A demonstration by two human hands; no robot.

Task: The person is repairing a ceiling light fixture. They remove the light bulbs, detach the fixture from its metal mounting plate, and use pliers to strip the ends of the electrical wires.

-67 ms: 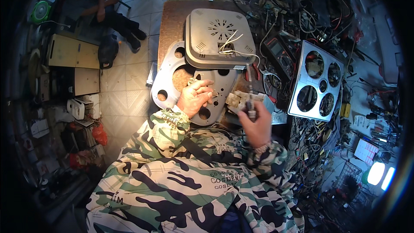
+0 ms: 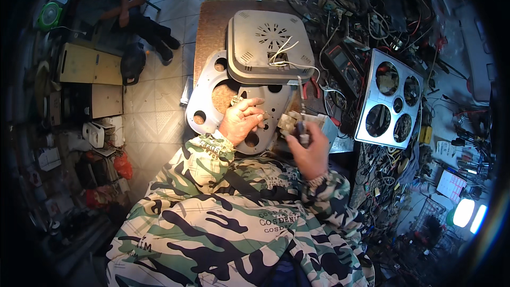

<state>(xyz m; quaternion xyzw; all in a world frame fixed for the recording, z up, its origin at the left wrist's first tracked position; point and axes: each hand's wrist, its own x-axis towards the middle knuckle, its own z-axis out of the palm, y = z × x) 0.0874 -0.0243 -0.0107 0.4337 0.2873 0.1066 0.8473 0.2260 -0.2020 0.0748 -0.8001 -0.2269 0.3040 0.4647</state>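
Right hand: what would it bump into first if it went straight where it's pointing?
The right hand would probably meet the square vented casing, its screwdriver-like tool touching first; depth is unclear.

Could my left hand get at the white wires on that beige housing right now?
Probably yes: the white wires stick up uncovered on the beige housing, just beyond the left hand, and nothing visible blocks the way.

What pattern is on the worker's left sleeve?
The left sleeve is camouflage, in green, black and cream, seen best in the head view, the only one.
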